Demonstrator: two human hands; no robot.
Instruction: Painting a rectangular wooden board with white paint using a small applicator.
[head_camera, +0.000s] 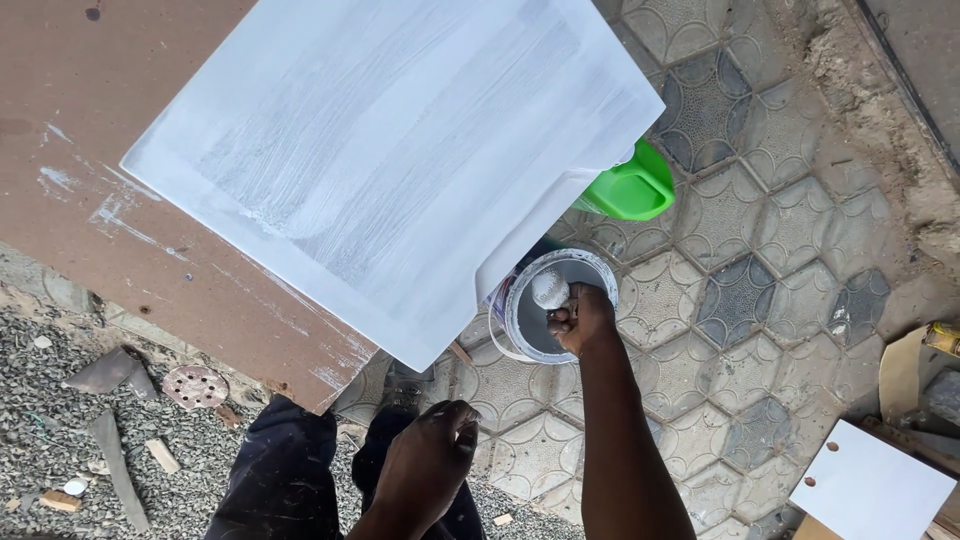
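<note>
A white-painted panel (390, 150) lies on a brown board (90, 180) at the upper left. Below its right corner stands a white paint bucket (600, 275) on the patterned paving. My right hand (578, 318) reaches into the bucket and is closed on a paint-soaked white sponge or rag (549, 289). My left hand (432, 460) hangs lower, over my dark trousers (280, 480), fingers loosely curled and holding nothing.
A green plastic container (635, 188) sits behind the bucket, partly under the panel. A small white panel with holes (870, 490) lies at the lower right. A round sanding disc (195, 386) and wood scraps (110, 440) lie on gravel at the left.
</note>
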